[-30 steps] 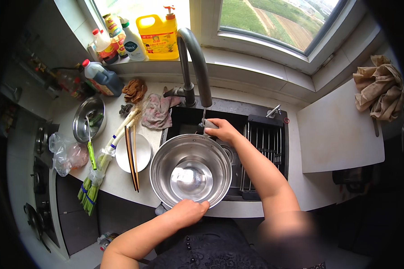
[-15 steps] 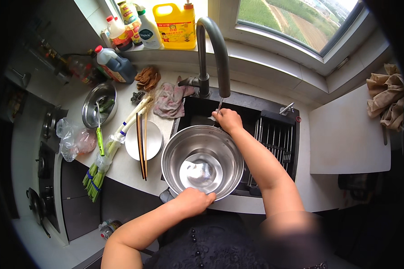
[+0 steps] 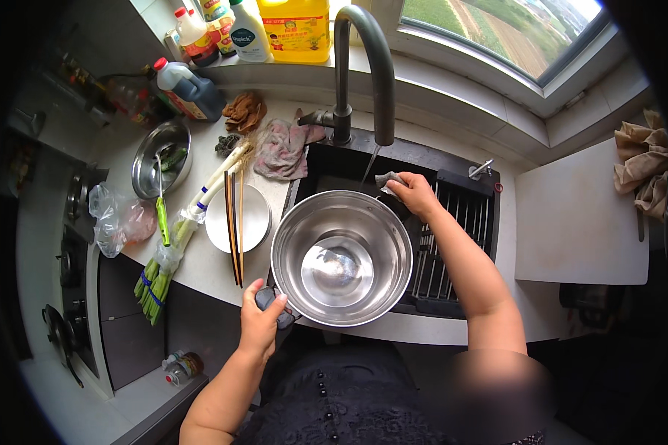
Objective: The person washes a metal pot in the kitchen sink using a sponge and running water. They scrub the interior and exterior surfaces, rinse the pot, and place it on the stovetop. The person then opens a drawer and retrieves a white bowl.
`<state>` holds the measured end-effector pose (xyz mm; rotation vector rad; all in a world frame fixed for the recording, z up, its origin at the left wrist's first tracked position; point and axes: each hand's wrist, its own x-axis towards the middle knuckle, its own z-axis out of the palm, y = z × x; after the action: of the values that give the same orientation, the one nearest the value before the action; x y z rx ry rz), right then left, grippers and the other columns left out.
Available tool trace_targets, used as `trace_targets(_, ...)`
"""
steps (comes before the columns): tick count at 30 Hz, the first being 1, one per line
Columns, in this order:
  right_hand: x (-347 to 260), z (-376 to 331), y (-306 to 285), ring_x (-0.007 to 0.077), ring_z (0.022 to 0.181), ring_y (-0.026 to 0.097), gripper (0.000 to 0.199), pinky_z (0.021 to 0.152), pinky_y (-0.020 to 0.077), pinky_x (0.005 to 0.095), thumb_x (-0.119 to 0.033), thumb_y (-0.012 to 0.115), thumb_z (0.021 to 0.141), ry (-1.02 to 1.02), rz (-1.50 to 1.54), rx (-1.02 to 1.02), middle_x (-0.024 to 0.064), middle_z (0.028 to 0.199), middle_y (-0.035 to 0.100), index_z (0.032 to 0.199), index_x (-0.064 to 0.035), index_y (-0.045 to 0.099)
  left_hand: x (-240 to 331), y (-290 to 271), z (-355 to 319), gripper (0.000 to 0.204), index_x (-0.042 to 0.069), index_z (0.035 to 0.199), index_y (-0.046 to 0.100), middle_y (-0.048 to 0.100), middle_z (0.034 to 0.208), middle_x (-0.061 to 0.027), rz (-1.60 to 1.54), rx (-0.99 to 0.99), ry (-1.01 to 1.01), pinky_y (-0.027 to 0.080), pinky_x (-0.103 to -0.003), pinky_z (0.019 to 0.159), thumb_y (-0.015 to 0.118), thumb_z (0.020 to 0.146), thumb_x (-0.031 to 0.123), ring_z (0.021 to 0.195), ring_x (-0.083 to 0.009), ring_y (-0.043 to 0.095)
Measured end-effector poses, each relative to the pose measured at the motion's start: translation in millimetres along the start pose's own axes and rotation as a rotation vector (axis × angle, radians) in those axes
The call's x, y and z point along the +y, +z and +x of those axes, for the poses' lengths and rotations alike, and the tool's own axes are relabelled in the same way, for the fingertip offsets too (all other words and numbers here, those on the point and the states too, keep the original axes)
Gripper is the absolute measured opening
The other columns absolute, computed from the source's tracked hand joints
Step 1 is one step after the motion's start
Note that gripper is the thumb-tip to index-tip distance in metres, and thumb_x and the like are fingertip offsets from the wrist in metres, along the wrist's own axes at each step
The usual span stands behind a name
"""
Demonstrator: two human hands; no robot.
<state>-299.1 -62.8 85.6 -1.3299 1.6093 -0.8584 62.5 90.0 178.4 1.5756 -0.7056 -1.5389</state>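
A large stainless steel pot (image 3: 289, 252) stands tilted at the near edge of the sink (image 3: 323, 159), its inside facing up. My left hand (image 3: 258, 326) is closed around the pot's dark grey side handle (image 3: 274, 304). Over the sink, just beyond the pot's far rim, my right hand (image 3: 417, 196) pinches a small grey cloth (image 3: 389, 180). A thin stream of water (image 3: 371, 163) runs from the curved faucet (image 3: 382, 89), left of the cloth. What lies below the pot in the sink is hidden.
Left of the pot, chopsticks (image 3: 233, 230) lie across a white bowl (image 3: 256, 215). Beside them are bundled scallions (image 3: 156, 285), a steel bowl (image 3: 182, 167) and a crumpled rag (image 3: 278, 152). A metal rack (image 3: 449, 222) sits in the sink's right side; a white board (image 3: 579, 215) stands further right.
My left hand has gone from the pot's near rim to its side handle. The right hand has moved right, out of the water stream, with the cloth. The pot has shifted slightly.
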Motion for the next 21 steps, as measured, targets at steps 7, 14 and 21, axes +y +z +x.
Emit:
trace_targets(7, -21, 14, -2, 0.0373, 0.078, 0.063, 0.046, 0.071, 0.0483, 0.0437, -0.046, 0.059, 0.084, 0.046, -0.658, 0.085, 0.0212, 0.081, 0.065, 0.083, -0.0006, 0.067, 9, -3, 9, 0.042, -0.004, 0.120, 0.042, 0.058, 0.083, -0.0101, -0.055, -0.097, -0.083, 0.052, -0.031, 0.064, 0.062, 0.084, 0.002, 0.067, -0.0164, 0.058)
trace_targets(14, -23, -4, -19, 0.0132, 0.094, 0.059, 0.038, 0.091, 0.0449, 0.0292, -0.013, 0.068, 0.082, 0.225, 0.246, -0.398, 0.0051, 0.103, 0.064, 0.116, -0.0013, 0.059, -2, -2, 8, 0.033, -0.003, 0.113, 0.044, 0.057, 0.081, -0.0103, -0.104, -0.059, 0.010, 0.051, -0.031, 0.060, 0.059, 0.084, -0.001, 0.063, -0.0154, 0.058)
trace_targets(21, -16, -13, 8, 0.0304, 0.081, 0.064, 0.036, 0.075, 0.0481, 0.0374, -0.039, 0.062, 0.084, 0.226, -0.394, 0.064, 0.0162, 0.086, 0.067, 0.094, -0.0053, 0.067, 9, 6, 19, 0.032, -0.004, 0.113, 0.041, 0.058, 0.080, -0.0120, -0.146, -0.105, -0.035, 0.052, -0.033, 0.058, 0.057, 0.086, -0.001, 0.063, -0.0169, 0.058)
